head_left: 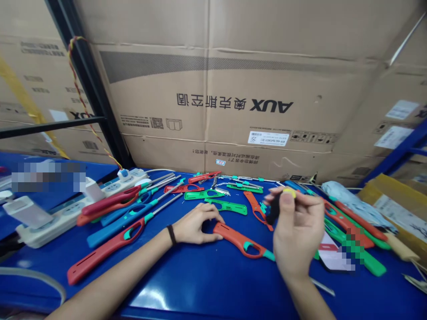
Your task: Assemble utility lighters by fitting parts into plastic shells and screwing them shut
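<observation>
My left hand [197, 224], with a dark band at the wrist, pinches the butt end of an orange-red gas lighter [235, 235] between thumb and fingers. The lighter lies on the blue table, its teal trigger showing and its tip pointing at my right hand [298, 229]. Closed and raised above the table, that hand grips a black tool with a yellow end [288, 192]; its exact kind is not clear. Beyond both hands lie an orange handle shell [255, 206] and green handle shells [230, 206] with small teal parts.
At left, several lighters with long metal nozzles, such as a red one [106, 249], lie beside a white power strip [63, 220]. More handles [353, 222], a pale blue plastic bag [353, 202] and a yellow box [393, 200] are at right. Large cardboard boxes [213, 71] stand behind.
</observation>
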Available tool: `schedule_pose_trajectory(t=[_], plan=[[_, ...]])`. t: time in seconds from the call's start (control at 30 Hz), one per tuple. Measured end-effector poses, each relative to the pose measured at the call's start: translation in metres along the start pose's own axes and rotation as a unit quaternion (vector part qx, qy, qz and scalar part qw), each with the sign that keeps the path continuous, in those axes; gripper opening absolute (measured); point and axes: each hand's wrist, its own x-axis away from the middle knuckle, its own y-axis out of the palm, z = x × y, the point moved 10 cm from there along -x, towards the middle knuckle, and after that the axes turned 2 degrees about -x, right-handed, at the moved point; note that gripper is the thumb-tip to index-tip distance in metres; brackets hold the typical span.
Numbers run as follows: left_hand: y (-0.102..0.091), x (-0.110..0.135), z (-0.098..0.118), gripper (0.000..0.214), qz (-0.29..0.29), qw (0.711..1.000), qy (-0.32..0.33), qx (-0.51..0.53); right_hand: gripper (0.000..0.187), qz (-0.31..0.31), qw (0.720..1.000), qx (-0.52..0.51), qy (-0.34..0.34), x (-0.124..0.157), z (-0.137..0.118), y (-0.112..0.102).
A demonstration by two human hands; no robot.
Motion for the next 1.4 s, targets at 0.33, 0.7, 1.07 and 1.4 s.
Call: schedule_pose_trajectory(t=[0.33,0.7,1.07,1.4], plan=[[-0.027,0.003,-0.001,0.049,0.03,0.994,-0.002,-0.104,0.041,-0.227,0.785,0.576,-0.025,-0.035,0.079,-0.112],[0.005,-0.003,0.018,0.03,-0.026,0.998,0.025,-0.05,0.026,-0.253,0.63,0.734,-0.019,-0.006,0.098,-0.135],[-0.036,0.006,-0.012,0.036,0.022,0.972,0.005,-0.232,0.02,-0.293,0.784,0.548,-0.004,0.028,0.084,-0.082],[-0.112,0.034,-0.057,0.037,0.182,0.85,-0.266,-0.416,0.02,-0.32,0.785,0.528,-0.051,0.032,0.074,-0.027]])
